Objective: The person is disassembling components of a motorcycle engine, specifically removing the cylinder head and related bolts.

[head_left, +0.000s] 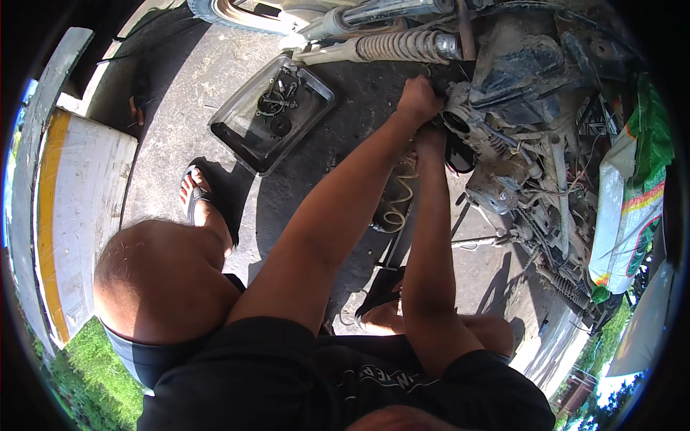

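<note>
My left hand point(421, 100) is closed, knuckles up, at the near side of a dirty motorcycle's engine point(460, 118). What its fingers grip, if anything, is hidden. Just below it, my right hand point(430, 139) reaches to the same spot; its fingers are mostly out of sight behind the wrist and the left hand. A coiled yellowish hose point(394, 218) runs along the ground below the hands, its upper end near my right hand. Beyond the left hand lies a shock absorber with a ribbed cover point(406, 47).
A metal tray point(233, 154) with several greasy parts, a ring among them, rests left of my arms. The motorcycle's frame and chain point(532, 230) fill the right side. A green-and-white sack point(625, 194) hangs there. At left stands a white board point(90, 208).
</note>
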`<state>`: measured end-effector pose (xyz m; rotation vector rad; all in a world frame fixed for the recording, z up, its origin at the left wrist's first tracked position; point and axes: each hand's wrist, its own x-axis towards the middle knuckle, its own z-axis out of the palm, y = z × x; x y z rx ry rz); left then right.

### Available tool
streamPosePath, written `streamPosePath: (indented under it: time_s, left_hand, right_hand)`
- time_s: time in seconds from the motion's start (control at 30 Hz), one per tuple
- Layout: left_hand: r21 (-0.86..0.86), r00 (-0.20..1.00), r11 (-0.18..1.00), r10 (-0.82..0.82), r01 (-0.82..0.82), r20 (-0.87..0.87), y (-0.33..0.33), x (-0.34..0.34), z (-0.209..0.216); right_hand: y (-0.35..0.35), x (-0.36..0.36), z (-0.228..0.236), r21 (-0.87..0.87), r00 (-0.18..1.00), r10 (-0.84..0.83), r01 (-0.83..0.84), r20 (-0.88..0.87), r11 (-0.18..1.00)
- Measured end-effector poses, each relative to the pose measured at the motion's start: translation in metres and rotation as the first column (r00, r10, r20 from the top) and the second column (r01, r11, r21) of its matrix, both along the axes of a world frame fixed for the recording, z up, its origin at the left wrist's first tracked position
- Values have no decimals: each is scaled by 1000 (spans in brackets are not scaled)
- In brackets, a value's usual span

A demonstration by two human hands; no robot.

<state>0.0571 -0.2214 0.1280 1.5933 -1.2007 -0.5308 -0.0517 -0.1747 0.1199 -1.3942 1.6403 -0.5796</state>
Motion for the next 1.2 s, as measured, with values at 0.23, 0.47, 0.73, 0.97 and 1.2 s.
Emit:
streamPosePath:
  time_s: [0.23, 0.47, 0.73, 0.97, 1.2]
  left_hand:
    - [110, 975, 994, -17, -8, 222, -10, 0, -2]
    - [-137, 992, 990, 37, -20, 119, -2, 5, -16]
    - [-92, 998, 994, -64, 65, 11, -3, 9, -14]
    - [-9, 1000, 1000, 11, -10, 25, -17, -1, -13]
    - [96, 994, 995, 37, -27, -102, -5, 3, 8]
  right_hand:
    - [-19, -14, -26, -406, 863, 232, -428, -448, 807]
    - [-56, 20, -116, -593, 1000, 13, -17, -11, 805]
    - [-67, 7, -120, -490, 973, -9, -107, -229, 865]
    - [4, -6, 27, -58, 997, -40, 44, 65, 997]
    - [13, -2, 1, -457, 977, 111, -184, -182, 870]
